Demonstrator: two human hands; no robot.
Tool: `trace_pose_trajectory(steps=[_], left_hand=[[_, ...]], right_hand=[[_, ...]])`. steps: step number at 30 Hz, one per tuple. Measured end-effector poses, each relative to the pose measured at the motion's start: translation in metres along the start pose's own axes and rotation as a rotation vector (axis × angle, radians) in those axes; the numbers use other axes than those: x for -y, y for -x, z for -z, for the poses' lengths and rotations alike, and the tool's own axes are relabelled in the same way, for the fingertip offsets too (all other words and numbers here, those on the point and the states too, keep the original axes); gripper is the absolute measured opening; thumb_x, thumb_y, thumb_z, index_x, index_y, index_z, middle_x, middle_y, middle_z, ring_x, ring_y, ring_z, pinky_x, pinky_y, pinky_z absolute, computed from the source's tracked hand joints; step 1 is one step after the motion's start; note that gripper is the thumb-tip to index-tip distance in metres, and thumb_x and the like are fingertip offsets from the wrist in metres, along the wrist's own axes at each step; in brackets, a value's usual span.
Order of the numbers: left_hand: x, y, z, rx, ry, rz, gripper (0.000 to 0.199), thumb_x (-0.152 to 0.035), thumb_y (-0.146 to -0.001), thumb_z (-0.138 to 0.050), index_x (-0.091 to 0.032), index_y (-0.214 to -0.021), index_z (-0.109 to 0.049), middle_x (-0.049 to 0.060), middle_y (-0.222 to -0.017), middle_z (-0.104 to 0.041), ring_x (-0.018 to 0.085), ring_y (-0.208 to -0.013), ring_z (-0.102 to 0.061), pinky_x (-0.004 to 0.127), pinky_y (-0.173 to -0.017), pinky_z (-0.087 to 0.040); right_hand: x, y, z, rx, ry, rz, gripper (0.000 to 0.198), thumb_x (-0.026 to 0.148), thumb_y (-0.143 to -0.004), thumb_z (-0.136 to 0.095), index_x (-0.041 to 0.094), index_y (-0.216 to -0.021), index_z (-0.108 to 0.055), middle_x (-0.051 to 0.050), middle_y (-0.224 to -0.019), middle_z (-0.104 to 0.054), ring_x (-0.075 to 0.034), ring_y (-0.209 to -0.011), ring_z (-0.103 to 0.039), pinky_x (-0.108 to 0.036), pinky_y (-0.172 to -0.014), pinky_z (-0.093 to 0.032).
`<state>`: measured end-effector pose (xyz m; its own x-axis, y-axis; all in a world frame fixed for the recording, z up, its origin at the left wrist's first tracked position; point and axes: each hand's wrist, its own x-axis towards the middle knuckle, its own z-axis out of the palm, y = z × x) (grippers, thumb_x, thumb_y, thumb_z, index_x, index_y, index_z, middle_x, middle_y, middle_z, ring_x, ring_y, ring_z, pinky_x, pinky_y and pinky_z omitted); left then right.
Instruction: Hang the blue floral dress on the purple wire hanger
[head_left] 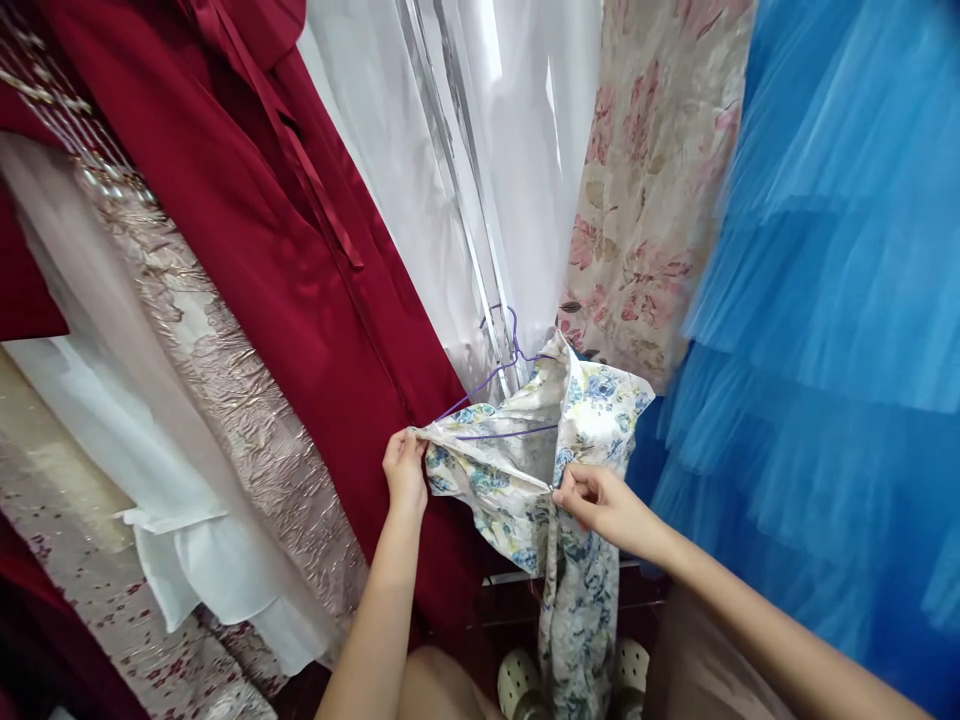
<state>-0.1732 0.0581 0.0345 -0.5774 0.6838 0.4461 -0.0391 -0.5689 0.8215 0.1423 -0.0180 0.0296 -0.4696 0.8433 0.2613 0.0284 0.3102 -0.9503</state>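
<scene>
A white dress with a blue and yellow floral print hangs on a purple wire hanger, its open neckline spread toward me. My left hand pinches the edge of the dress at its left shoulder. Lower down on the opening, my right hand is closed at the bottom of the split, thumb and fingers pressed together at what looks like a zipper; the small part between them is mostly hidden. The skirt of the dress falls straight down below my right hand.
Long garments surround the dress: a dark red gown and a textured pinkish dress to the left, white fabric with hanging ribbons behind, a pink floral dress, and a blue tulle gown to the right. Light clogs show below.
</scene>
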Motion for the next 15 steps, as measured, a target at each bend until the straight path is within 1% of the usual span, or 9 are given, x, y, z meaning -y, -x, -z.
trace_pose_trajectory(steps=[4,8,12,15], left_hand=[[0.006,0.014,0.002,0.037,0.009,0.038,0.034,-0.046,-0.074,-0.074,-0.015,-0.082,-0.061,0.001,-0.079,-0.062,0.013,-0.076,-0.06,0.027,-0.079,-0.047],[0.005,0.028,0.007,0.07,0.043,0.119,0.036,-0.048,-0.075,-0.073,-0.016,-0.085,-0.06,0.002,-0.085,-0.065,0.014,-0.08,-0.062,0.027,-0.081,-0.047],[-0.006,0.05,0.017,0.087,0.071,0.164,0.033,-0.046,-0.082,-0.068,-0.016,-0.096,-0.061,0.006,-0.102,-0.067,0.014,-0.092,-0.063,0.026,-0.087,-0.047],[-0.018,0.067,0.025,0.157,0.061,0.168,0.029,-0.043,-0.089,-0.062,-0.018,-0.102,-0.061,0.008,-0.112,-0.066,0.016,-0.1,-0.062,0.027,-0.089,-0.047]], right_hand=[[-0.003,0.013,0.003,0.025,-0.001,-0.066,0.031,0.042,-0.088,-0.062,0.02,-0.072,-0.047,0.006,-0.048,-0.048,-0.009,-0.043,-0.041,-0.022,-0.045,-0.03],[0.0,0.023,0.005,0.049,-0.018,-0.106,0.031,0.044,-0.09,-0.06,0.02,-0.074,-0.049,0.006,-0.049,-0.05,-0.01,-0.045,-0.043,-0.023,-0.048,-0.032],[-0.001,0.036,0.0,0.042,-0.066,-0.136,0.031,0.043,-0.088,-0.062,0.02,-0.071,-0.049,0.006,-0.05,-0.048,-0.01,-0.047,-0.041,-0.024,-0.05,-0.028],[-0.012,0.048,-0.004,-0.017,-0.08,-0.154,0.031,0.041,-0.088,-0.061,0.02,-0.069,-0.049,0.005,-0.048,-0.048,-0.011,-0.047,-0.038,-0.027,-0.051,-0.025]])
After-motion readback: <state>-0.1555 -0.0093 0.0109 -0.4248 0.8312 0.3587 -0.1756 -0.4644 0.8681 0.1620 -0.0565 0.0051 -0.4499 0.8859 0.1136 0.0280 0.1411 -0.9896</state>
